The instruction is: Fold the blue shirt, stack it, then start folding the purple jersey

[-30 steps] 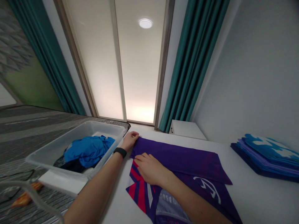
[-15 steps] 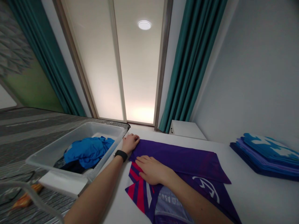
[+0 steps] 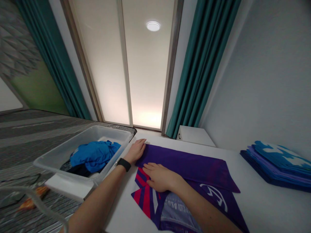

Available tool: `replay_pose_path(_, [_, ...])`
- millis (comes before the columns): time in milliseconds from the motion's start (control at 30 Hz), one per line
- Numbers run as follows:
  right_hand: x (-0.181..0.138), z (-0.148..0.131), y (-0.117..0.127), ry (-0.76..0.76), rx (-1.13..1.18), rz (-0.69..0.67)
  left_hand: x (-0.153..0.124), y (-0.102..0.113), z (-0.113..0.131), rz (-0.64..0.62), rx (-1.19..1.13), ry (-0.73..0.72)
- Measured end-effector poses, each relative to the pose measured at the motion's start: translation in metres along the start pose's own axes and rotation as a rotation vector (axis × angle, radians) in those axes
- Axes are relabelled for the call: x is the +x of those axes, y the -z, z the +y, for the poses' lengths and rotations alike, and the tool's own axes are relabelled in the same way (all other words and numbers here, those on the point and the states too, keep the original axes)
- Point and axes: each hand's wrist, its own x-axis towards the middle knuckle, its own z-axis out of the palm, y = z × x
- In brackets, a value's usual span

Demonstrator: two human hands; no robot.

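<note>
A purple shirt [image 3: 184, 158] lies partly folded on the white table, its long upper strip turned over the rest. Red stripes, a grey lettered patch and a white round logo show on the lower part. At the upper left corner, my left hand [image 3: 137, 150] wears a black watch and has its fingers closed together on the shirt's edge; the fingertips are partly hidden. My right hand [image 3: 159, 176] rests flat on the shirt, palm down with fingers stretched out, just below the folded strip's left end.
Left of the table stands a clear plastic bin [image 3: 48, 165] holding crumpled blue and dark clothes [image 3: 94, 155]. A stack of folded clothes [image 3: 279, 165] sits on the table's right side. Behind are a white cabinet [image 3: 194, 134] and teal curtains [image 3: 194, 74]. A pale curved tube [image 3: 36, 200] crosses the lower left.
My left hand's fingers have drawn together and straightened at the shirt's corner. My right hand stays flat in place. The view has shifted slightly.
</note>
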Motion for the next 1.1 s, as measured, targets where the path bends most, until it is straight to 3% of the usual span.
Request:
replay_pose_path(100, [-0.001, 0.003, 0.001, 0.014, 0.003, -0.002, -0.014, -0.001, 0.007, -0.085, -0.003, -0.082])
replay_pose_path(267, [-0.006, 0.010, -0.005, 0.015, -0.010, 0.046, -0.029, -0.008, 0.011, -0.200, 0.058, -0.099])
replay_pose_path(567, [-0.051, 0.030, -0.003, -0.076, 0.013, 0.111, -0.027, -0.009, 0.008, -0.201, 0.118, -0.137])
replay_pose_path(767, [-0.100, 0.062, -0.009, -0.253, 0.039, 0.165, -0.025, -0.009, 0.011, -0.139, 0.172, -0.131])
replay_pose_path(900, [-0.126, 0.081, -0.018, -0.317, 0.071, 0.191, -0.026, -0.011, 0.038, -0.116, 0.150, -0.220])
replay_pose_path(1100, [-0.152, 0.106, -0.023, -0.365, 0.099, 0.259, -0.029, -0.020, 0.097, -0.263, 0.093, -0.459])
